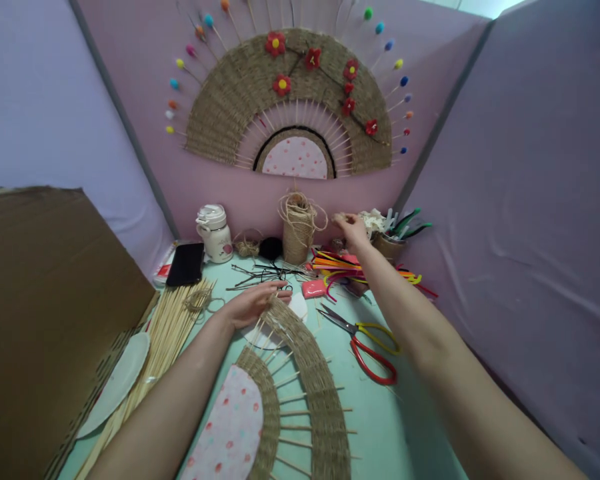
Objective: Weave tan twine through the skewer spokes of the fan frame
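A half-round woven fan (325, 400) of twine on thin sticks, with a pink spotted paper centre (230, 427), lies in front of me. My left hand (255, 303) is at its upper end, fingers stretched along the edge, supporting it; the woven band covers part of the hand. Farther back, my right hand (353, 230) is raised with fingertips pinched together, just right of the loose loops on a spool of twine (297, 233). What it pinches is too small to make out. Scissors (360, 337) with one red and one yellow handle lie open below my right forearm.
A larger woven fan with red flowers (230, 93) hangs on the back wall. Along the back stand a white bottle (215, 233), a phone (186, 263), coloured pipe cleaners (340, 261) and a pot of tools (389, 247). Thin sticks (165, 327) and cardboard (45, 307) are left.
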`<state>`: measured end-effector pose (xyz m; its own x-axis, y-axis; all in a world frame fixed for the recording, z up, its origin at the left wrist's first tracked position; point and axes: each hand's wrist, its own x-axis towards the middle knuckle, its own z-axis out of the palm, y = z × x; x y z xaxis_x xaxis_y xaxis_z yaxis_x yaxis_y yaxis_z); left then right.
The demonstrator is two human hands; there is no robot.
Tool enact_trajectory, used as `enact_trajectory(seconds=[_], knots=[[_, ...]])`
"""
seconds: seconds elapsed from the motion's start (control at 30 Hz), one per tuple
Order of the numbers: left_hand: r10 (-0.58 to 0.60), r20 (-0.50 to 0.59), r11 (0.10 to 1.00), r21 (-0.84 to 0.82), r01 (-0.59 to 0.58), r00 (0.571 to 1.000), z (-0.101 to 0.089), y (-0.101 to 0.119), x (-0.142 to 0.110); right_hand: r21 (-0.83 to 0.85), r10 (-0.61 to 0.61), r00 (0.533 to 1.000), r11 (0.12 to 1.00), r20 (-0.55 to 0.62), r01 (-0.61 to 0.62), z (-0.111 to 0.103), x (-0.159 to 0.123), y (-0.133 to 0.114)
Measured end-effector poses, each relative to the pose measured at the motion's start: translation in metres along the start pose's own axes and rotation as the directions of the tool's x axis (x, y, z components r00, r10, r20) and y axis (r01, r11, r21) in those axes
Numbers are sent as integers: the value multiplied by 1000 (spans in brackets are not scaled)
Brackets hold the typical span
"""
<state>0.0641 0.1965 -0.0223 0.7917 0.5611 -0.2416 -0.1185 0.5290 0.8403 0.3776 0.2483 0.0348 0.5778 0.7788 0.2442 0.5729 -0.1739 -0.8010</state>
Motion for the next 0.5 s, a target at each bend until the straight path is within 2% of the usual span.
enact_trajectory(seconds=[0.03,0.07,0.1,0.13,0.17,0.2,0.27,0.33,0.4,0.43,0.5], knots=[[3,-12,1000,26,-3,1000,0,3,-1,210,38,999,977,-11,-35,-10,-3,-3],[6,-29,998,61,-4,1000,1,5,-1,441,78,997,894,13,-76,-21,-8,-6],[9,-52,995,103,-3,999,2,9,-2,637,101,992,761,69,-122,-32,-14,-10],[16,-77,989,149,-4,997,3,13,-4,766,90,986,622,139,-164,-42,-20,-15],[27,-103,981,194,-6,994,5,17,-5,830,51,979,523,200,-196,-52,-28,-20],[47,-130,972,236,-15,990,9,22,-7,860,0,970,463,242,-215,-61,-38,-25],[112,-189,951,306,-50,976,18,32,-12,875,-109,950,431,293,-220,-74,-59,-37],[229,-256,922,368,-124,939,32,41,-19,857,-211,915,469,344,-214,-78,-84,-47],[321,-272,904,374,-208,907,50,47,-28,843,-310,874,506,374,-181,-72,-109,-55],[338,-264,911,331,-244,903,60,49,-32,841,-349,857,517,379,-161,-66,-120,-58],[278,-187,949,205,-239,942,78,48,-39,838,-422,820,532,388,-123,-50,-142,-62]])
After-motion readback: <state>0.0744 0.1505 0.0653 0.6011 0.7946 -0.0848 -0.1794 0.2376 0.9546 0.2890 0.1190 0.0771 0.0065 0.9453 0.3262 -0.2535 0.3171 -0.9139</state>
